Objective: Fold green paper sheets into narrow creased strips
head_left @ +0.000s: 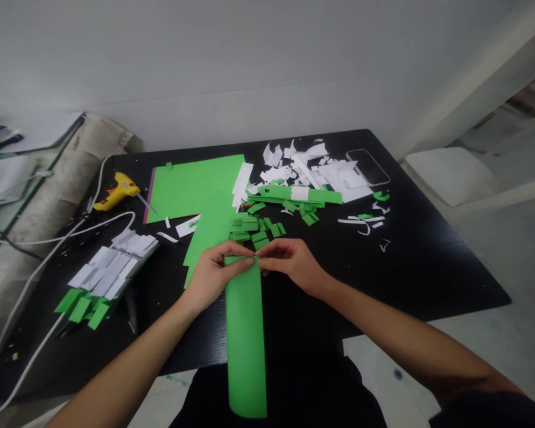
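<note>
A long, curved sheet of green paper hangs over the table's front edge towards my lap. My left hand grips its top edge, thumb in front and fingers behind. At the same edge's right corner, my right hand pinches the paper with thumb and forefinger. Both sets of fingertips nearly meet there. Just beyond my hands lie several small folded green paper pieces. Larger green sheets spread out behind my left hand.
A yellow glue gun with a white cord sits at left, near a panel of overlapping white and green paper tabs. White paper scraps and a phone are at the back right of the black table.
</note>
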The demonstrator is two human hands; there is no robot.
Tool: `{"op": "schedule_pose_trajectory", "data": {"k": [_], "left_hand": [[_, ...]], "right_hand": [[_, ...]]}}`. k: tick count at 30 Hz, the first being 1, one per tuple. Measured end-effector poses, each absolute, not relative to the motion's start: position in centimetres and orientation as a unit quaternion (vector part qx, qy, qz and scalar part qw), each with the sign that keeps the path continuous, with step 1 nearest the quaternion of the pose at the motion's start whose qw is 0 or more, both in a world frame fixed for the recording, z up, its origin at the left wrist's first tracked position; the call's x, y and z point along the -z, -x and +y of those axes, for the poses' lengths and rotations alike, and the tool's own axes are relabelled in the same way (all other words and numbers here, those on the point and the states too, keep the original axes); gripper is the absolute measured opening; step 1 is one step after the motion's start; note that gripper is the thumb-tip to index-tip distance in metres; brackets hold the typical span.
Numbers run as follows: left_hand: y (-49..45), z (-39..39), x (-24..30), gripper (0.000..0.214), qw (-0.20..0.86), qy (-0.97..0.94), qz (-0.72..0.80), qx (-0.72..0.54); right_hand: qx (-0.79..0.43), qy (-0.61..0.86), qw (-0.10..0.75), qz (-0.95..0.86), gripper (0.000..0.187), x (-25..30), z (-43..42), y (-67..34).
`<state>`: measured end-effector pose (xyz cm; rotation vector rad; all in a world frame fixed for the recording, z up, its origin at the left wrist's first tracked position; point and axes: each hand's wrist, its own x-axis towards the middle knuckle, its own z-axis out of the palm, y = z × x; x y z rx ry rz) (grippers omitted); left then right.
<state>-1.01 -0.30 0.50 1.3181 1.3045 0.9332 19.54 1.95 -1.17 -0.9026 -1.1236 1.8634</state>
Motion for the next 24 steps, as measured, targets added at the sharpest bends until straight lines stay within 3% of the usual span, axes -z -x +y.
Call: {"op": "schedule_pose_trajectory", "data": {"k": [14,24], "left_hand": [[0.7,-0.6,-0.8,0.025,0.650,-0.379,0.515,-0.410],[0.5,-0.6,-1.2,0.029,0.692,-0.320,0.498,-0.414]], "right_hand": [[-0.754,0.306,0.380,-0.439,0.017,0.8,2.0,-19.5],[-0.763,0.305,0.375,-0.429,0.020,0.9,2.1,-19.5]]}}
